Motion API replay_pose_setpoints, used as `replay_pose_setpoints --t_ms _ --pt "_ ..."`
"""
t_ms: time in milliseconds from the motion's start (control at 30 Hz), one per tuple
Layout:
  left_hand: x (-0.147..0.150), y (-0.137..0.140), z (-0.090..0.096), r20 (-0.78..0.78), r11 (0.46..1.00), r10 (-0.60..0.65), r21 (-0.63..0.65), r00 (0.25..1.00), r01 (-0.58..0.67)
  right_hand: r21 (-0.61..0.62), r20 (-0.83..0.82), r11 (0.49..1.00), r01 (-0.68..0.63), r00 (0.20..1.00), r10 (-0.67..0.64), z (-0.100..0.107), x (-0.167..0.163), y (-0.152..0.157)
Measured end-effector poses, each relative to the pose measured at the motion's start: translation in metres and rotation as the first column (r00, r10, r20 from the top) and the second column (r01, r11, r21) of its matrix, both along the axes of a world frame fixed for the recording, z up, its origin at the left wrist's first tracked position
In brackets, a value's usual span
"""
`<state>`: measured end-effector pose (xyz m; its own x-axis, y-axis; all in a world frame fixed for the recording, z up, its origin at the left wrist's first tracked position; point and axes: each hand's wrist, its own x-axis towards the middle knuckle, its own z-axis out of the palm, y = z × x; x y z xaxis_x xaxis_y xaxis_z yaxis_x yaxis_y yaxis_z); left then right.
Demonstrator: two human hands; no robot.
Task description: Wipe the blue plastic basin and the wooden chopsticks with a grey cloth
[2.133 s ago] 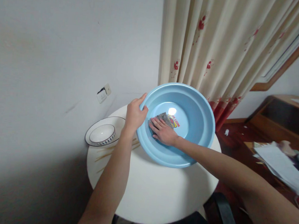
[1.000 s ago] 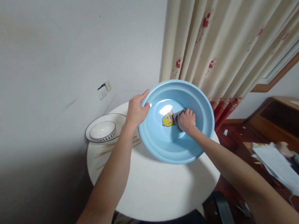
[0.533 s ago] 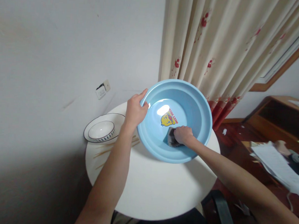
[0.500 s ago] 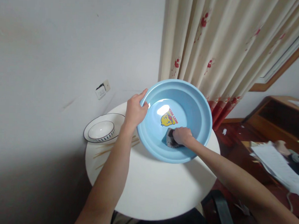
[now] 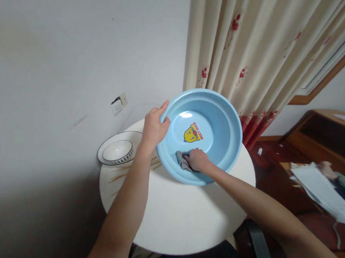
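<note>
Head view: the 2 hands are at work on the basin (image 5: 228, 135), which is over the table (image 5: 185, 222) and tilted toward the person; whether its base touches the top is hidden. The step in hand looks like wiping the basin's inside. The next stroke would call for a firm hold on the rim and the cloth flat against the wall.

The left hand (image 5: 154, 129) grasps the rim at its left side, thumb inside, most fingers hidden behind. The right hand (image 5: 199, 160) is closed around a grey cloth (image 5: 184, 162), bunched against the near inner wall, below the duck print (image 5: 192, 133); its fingertips are mostly hidden.

Left of the basin, 1 bowl (image 5: 117, 150) sits on 1 plate (image 5: 136, 137), with several sticks (image 5: 119, 177) beside them, partly behind the left forearm.
</note>
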<state>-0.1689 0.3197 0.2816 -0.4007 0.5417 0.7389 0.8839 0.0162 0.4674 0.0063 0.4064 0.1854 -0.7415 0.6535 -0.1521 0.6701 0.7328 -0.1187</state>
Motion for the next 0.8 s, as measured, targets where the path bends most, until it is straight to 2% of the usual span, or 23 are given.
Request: replay_pose_setpoints --t_ms 267,533,633,800 --pt "-0.001 0.002 0.001 0.01 1.0 -0.008 -0.017 1.0 0.008 0.093 -0.007 0.994 0.062 0.998 -0.062 -0.004 0.012 0.007" --pt "0.0 0.002 0.0 0.001 0.999 -0.052 0.006 0.999 0.052 0.33 -0.089 0.931 0.156 0.987 -0.134 -0.012 0.02 0.044" --pt "0.002 0.001 0.0 -0.007 0.998 -0.059 0.005 0.998 0.059 0.345 -0.166 0.911 0.226 0.97 -0.178 -0.008 0.021 0.064" --pt "0.0 0.001 -0.001 -0.007 0.998 -0.056 0.001 0.998 0.056 0.299 -0.335 0.895 0.332 0.914 -0.227 -0.003 0.022 0.087"
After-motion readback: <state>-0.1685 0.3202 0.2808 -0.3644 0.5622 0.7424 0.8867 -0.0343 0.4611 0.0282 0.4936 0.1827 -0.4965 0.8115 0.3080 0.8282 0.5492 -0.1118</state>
